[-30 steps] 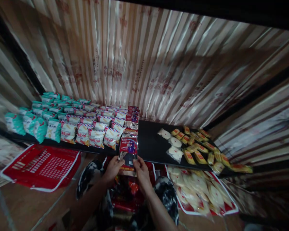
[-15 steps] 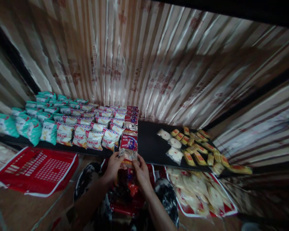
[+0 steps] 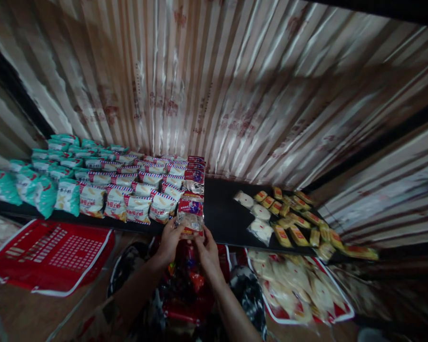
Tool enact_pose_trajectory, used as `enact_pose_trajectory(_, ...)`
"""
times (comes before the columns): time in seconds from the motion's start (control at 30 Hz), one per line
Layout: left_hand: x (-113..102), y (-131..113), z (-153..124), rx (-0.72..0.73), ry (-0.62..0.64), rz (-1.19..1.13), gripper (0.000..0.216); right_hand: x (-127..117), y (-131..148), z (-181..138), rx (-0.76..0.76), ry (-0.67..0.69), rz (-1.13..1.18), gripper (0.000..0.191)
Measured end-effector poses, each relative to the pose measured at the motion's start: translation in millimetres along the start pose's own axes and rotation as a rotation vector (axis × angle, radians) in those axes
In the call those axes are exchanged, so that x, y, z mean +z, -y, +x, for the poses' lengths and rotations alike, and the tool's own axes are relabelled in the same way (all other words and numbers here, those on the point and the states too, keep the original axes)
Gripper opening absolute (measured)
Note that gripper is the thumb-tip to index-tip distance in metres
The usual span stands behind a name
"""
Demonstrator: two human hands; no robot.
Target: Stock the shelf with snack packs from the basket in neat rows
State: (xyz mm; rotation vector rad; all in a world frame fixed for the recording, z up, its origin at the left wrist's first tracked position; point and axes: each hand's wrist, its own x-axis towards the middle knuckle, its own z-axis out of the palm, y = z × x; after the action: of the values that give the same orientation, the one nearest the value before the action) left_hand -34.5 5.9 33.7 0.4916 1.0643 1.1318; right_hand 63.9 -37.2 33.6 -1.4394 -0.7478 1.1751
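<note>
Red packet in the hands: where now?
Head view, below and just left of centre: red packet held by left hand and right hand, right of the white bags.

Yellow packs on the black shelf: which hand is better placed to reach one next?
Probably the right hand: it is nearer the yellow packs, which lie to its right, while the left hand is farther off. Both hold the red packet, though.
</note>
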Motion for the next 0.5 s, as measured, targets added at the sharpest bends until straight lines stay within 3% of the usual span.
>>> enact_pose_trajectory(0.23, -4.2, 6.2, 14.6, 0.107, 0.028, 0.093, 0.049, 0.2, -4.7, 10.3, -0.044, 0.003, -0.063, 0.067)
enact_pose_trajectory(0.5, -11.7, 16.6, 30.3, 0.161, -0.120, 0.257, 0.056, 2.6, -5.7, 17.3, -0.086, -0.042, -0.099, 0.063)
